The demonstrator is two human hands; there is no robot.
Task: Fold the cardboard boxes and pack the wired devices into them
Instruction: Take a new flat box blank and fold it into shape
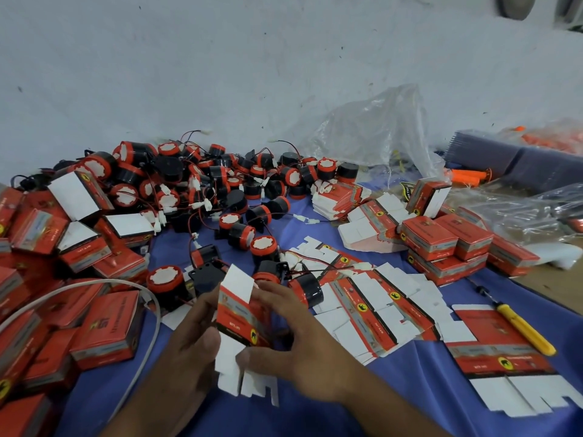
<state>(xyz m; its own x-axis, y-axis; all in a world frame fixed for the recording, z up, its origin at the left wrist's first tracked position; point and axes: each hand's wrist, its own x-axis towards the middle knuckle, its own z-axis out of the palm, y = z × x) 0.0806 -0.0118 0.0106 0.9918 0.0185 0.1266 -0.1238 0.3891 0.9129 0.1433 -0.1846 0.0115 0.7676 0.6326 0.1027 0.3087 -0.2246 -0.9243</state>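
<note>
A blue cloth covers the bench [419, 383]; a tangled heap of red-and-black wired devices [202, 181] lies along its far edge against the wall; folded red boxes [107, 326] crowd the left side, a white cable [94, 281] looping over them; flat box blanks [378, 307] fan out at centre right; closed boxes [448, 244] sit stacked behind them; a yellow-handled screwdriver [523, 329] rests on one blank; a crumpled clear plastic bag [378, 130] stands at the back.
</note>
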